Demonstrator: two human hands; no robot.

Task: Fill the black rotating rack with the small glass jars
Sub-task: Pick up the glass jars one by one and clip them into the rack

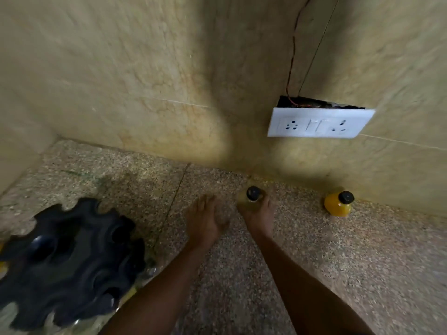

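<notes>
The black rotating rack point(70, 259) stands at the lower left on the speckled counter; glints of glass show under its right rim. A small glass jar with a black cap point(252, 195) stands near the back wall, and my right hand point(257, 217) grips its lower part from the front. My left hand point(205, 220) lies just to the left of that jar with fingers stretched forward, holding nothing. A second jar with yellow contents and a black cap point(338, 204) stands further right against the wall. The picture is blurred by motion.
A beige marble wall rises behind the counter point(362, 262). On it hangs a white switch and socket plate point(319, 123), loose at the top with wires showing. A side wall closes the far left.
</notes>
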